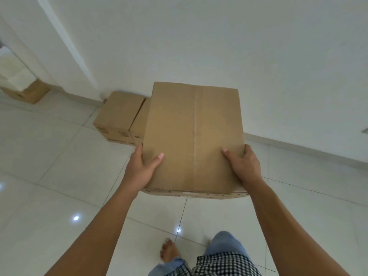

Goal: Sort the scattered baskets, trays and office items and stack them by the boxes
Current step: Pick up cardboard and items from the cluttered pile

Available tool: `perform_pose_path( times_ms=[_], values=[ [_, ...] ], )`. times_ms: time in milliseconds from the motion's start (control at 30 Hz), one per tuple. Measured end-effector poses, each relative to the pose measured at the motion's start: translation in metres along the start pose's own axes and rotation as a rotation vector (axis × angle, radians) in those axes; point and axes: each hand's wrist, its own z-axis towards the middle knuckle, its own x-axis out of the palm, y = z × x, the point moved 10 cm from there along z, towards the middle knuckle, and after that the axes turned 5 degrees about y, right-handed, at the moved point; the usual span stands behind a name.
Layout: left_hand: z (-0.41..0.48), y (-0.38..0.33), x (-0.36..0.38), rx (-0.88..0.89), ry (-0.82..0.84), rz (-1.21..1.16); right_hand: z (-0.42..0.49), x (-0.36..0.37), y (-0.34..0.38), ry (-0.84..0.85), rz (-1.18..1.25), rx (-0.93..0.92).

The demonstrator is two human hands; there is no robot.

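Cardboard floor boxes [118, 116]: sat by the wall, ahead and left of both hands' fingers.
Left hand [142, 168]: thumb lay on top, fingers curled round the near-left edge; it was the hand nearer the floor boxes.
Carried box [194, 136]: held between both hands, long axis running away from the fingertips.
Right hand [244, 166]: gripped the near-right edge likewise.

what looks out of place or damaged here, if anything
Nothing stands out. The carried box, held by the left hand and right hand, looks closed and undented; the two boxes by the wall sit neatly side by side.
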Motion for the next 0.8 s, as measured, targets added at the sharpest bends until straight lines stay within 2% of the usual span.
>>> perform_pose_path(
  times_ms=[300, 567, 800],
  values=[
    [0.118, -0.025, 0.065, -0.034, 0.163, 0.203, 0.068, -0.025, -0.032, -0.119, 0.045, 0.16],
    [0.208, -0.035, 0.126, -0.148, 0.321, 0.246, 0.162, -0.038, -0.049, -0.093, 0.053, 0.265],
    [0.265, -0.034, 0.164, -0.264, 0.343, 0.231, 0.243, -0.038, -0.051, -0.016, 0.0, 0.308]
  ],
)
